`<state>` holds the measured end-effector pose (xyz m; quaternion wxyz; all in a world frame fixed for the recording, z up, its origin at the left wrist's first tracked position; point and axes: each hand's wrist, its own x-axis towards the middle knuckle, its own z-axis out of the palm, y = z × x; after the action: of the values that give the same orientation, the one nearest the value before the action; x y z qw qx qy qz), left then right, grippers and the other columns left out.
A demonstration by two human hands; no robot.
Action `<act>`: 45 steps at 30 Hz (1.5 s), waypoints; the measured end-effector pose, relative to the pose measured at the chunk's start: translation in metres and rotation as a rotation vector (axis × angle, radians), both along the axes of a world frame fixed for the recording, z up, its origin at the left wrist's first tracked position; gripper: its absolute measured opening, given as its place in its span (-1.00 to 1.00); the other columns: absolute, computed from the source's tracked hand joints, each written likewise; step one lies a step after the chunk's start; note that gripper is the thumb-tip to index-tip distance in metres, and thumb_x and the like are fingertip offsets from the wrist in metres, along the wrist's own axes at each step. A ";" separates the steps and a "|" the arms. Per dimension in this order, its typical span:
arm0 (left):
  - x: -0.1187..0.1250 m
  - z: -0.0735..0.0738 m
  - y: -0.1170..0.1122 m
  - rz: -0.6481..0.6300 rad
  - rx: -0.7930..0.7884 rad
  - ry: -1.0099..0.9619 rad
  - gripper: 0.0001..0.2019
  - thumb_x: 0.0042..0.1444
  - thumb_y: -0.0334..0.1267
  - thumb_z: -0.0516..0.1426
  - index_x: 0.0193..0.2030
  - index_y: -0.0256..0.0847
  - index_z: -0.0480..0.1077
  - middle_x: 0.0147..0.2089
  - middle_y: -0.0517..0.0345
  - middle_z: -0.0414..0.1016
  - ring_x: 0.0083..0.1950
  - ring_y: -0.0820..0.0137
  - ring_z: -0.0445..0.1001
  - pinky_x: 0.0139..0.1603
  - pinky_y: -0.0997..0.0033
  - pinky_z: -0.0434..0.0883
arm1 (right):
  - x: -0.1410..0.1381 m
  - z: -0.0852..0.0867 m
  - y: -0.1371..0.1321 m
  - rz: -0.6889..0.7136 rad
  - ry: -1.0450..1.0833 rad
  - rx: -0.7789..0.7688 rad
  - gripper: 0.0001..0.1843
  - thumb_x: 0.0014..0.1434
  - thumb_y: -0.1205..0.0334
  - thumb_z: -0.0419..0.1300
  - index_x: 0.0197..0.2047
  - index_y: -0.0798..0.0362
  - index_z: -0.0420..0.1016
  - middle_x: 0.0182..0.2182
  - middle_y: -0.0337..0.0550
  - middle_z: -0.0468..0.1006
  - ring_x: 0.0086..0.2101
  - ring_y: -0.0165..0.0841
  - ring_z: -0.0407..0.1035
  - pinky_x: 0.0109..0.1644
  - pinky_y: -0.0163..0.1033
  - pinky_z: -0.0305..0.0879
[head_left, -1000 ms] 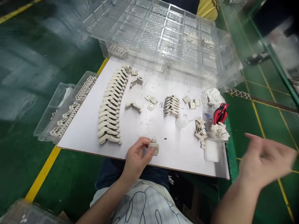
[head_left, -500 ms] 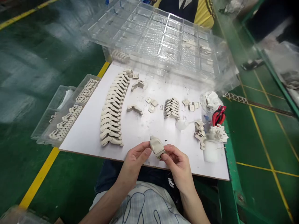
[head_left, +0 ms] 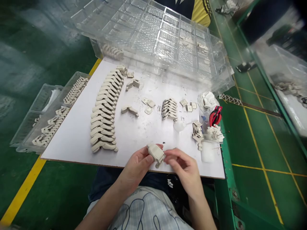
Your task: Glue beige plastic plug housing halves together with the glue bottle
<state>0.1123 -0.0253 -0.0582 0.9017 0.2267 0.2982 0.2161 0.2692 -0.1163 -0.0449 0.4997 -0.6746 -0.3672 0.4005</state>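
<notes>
A small beige moulded plastic part [head_left: 155, 152] with a smooth, rounded face is held just above the front edge of the white board [head_left: 141, 140]. My left hand [head_left: 140, 161] pinches it from the left, thumb in front and fingers behind. From the other side, my right hand [head_left: 181, 163] has its thumb and bent fingertips at the part's right edge; the exact contact is small and hard to see. A narrow leg of the part points down toward me. Farther left on the board lies a long curved row of beige V-shaped parts [head_left: 104, 111].
Clear compartment trays [head_left: 153, 41] span the back. A shorter row of parts [head_left: 169, 109], loose flat pieces [head_left: 148, 103] and a small white cup [head_left: 179, 126] lie mid-board. Red-handled pliers [head_left: 215, 116] stand at right. Filled plastic boxes [head_left: 48, 127] sit left.
The plastic part has turned in my hands, so its narrow leg now shows below. My right fingers have shifted to its right edge. The whole view has swung slightly rightward.
</notes>
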 end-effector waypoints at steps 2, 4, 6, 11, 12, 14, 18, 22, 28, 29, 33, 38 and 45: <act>-0.001 0.001 0.001 0.046 -0.081 -0.035 -0.57 -0.08 0.07 0.42 -0.09 -0.07 0.64 0.10 0.07 0.58 0.21 0.20 0.43 0.16 0.35 0.35 | 0.020 0.007 0.000 -0.234 -0.296 -0.010 -0.72 0.19 -0.03 0.30 -0.20 -0.01 0.65 -0.43 -0.19 0.58 -0.38 -0.33 0.45 -0.24 -0.24 0.34; -0.003 0.003 0.003 0.074 -0.143 -0.065 -0.62 -0.05 0.03 0.41 -0.12 -0.07 0.64 0.09 0.07 0.59 0.16 0.25 0.47 0.09 0.39 0.39 | 0.044 0.012 0.002 -0.484 -0.593 -0.053 -0.67 0.19 -0.09 0.28 -0.20 0.00 0.62 -0.53 -0.24 0.53 -0.50 -0.34 0.39 -0.32 -0.24 0.27; -0.004 0.003 0.005 0.099 -0.189 -0.079 -0.65 -0.03 0.00 0.41 -0.12 -0.07 0.64 0.00 0.09 0.61 0.04 0.32 0.51 0.04 0.40 0.42 | 0.065 0.016 0.006 -0.565 -0.781 -0.164 -0.63 0.18 -0.12 0.26 -0.16 0.00 0.58 -0.61 -0.30 0.48 -0.58 -0.35 0.34 -0.34 -0.23 0.22; -0.005 -0.002 0.007 0.156 -0.218 -0.056 -0.63 -0.06 -0.03 0.43 -0.12 -0.15 0.64 -0.12 0.11 0.61 -0.09 0.42 0.49 -0.01 0.45 0.44 | 0.091 0.014 0.018 -0.408 -0.887 -0.443 -0.60 0.14 -0.15 0.21 -0.17 0.00 0.51 -0.66 -0.27 0.48 -0.54 -0.23 0.39 -0.28 -0.17 0.18; -0.004 -0.002 0.007 0.146 -0.223 -0.052 -0.60 -0.07 -0.03 0.44 -0.11 -0.16 0.64 -0.13 0.10 0.60 -0.09 0.41 0.48 -0.02 0.46 0.44 | 0.092 0.013 0.018 -0.392 -0.877 -0.476 -0.61 0.13 -0.15 0.20 -0.20 0.00 0.50 -0.66 -0.25 0.49 -0.54 -0.22 0.40 -0.29 -0.16 0.18; -0.004 -0.003 0.008 0.118 -0.232 -0.047 -0.57 -0.09 -0.02 0.45 -0.09 -0.18 0.65 -0.16 0.09 0.60 -0.08 0.41 0.48 -0.01 0.47 0.43 | 0.093 0.009 0.019 -0.394 -0.847 -0.504 -0.64 0.11 -0.15 0.19 -0.28 -0.01 0.48 -0.66 -0.23 0.49 -0.55 -0.21 0.40 -0.29 -0.15 0.18; -0.003 -0.004 0.009 0.080 -0.213 -0.054 -0.58 -0.11 -0.03 0.46 -0.12 -0.16 0.66 -0.18 0.10 0.60 -0.11 0.43 0.48 -0.01 0.48 0.41 | 0.095 0.006 0.018 -0.468 -0.791 -0.441 -0.67 0.09 -0.13 0.20 -0.34 -0.02 0.48 -0.68 -0.27 0.47 -0.56 -0.25 0.39 -0.27 -0.16 0.20; -0.003 -0.006 0.008 0.067 -0.158 -0.063 -0.61 -0.08 -0.02 0.44 -0.12 -0.13 0.66 -0.08 0.07 0.62 -0.05 0.39 0.49 0.01 0.47 0.38 | 0.094 0.015 0.011 -0.545 -0.722 -0.351 -0.69 0.08 -0.10 0.26 -0.32 -0.02 0.53 -0.69 -0.32 0.43 -0.62 -0.36 0.27 -0.37 -0.22 0.17; -0.007 -0.009 0.004 -0.061 0.059 -0.014 -0.55 -0.01 0.09 0.37 -0.04 -0.12 0.63 0.20 -0.08 0.54 0.14 0.16 0.45 0.08 0.32 0.36 | 0.067 0.033 -0.010 -0.302 -0.194 -0.144 -0.63 0.06 -0.08 0.39 -0.25 0.04 0.52 -0.70 -0.35 0.37 -0.67 -0.46 0.19 -0.58 -0.35 0.08; -0.008 -0.009 0.004 -0.104 0.105 -0.009 -0.53 0.01 0.10 0.36 -0.01 -0.11 0.62 0.25 -0.10 0.50 0.20 0.09 0.41 0.08 0.27 0.36 | 0.061 0.033 -0.010 -0.220 -0.101 -0.144 -0.62 0.08 -0.09 0.38 -0.26 0.05 0.51 -0.72 -0.36 0.34 -0.69 -0.47 0.16 -0.60 -0.36 0.05; -0.009 -0.005 0.001 -0.219 0.278 -0.097 -0.61 0.08 0.07 0.31 -0.02 -0.07 0.63 0.46 -0.02 0.25 0.45 -0.06 0.15 0.28 0.08 0.26 | 0.037 0.021 0.004 -0.043 0.231 -0.124 -0.55 0.10 -0.19 0.33 -0.31 0.07 0.47 -0.82 -0.48 0.14 -0.76 -0.56 -0.12 -0.65 -0.39 -0.19; -0.009 -0.005 0.000 -0.190 0.299 -0.231 -0.63 0.03 0.07 0.35 -0.07 -0.01 0.65 0.50 0.07 0.19 0.56 -0.06 -0.08 0.44 0.03 0.05 | 0.007 0.008 0.016 0.053 0.480 -0.181 -0.47 0.11 -0.30 0.26 -0.31 0.05 0.42 -0.84 -0.53 0.06 -0.75 -0.58 -0.26 -0.64 -0.38 -0.25; -0.011 -0.013 -0.001 -0.048 0.052 -0.158 -0.50 -0.14 0.16 0.41 -0.14 -0.13 0.66 0.37 -0.04 0.37 0.32 -0.05 0.34 0.23 0.15 0.32 | 0.029 -0.006 0.030 -0.450 -0.381 -0.089 -0.55 0.11 -0.16 0.31 -0.20 0.07 0.47 -0.64 -0.41 0.30 -0.58 -0.46 0.17 -0.43 -0.32 0.12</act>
<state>0.1016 -0.0263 -0.0712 0.9210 0.2395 0.2150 0.2194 0.2978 -0.0865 -0.0513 0.4679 -0.8234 -0.2777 0.1614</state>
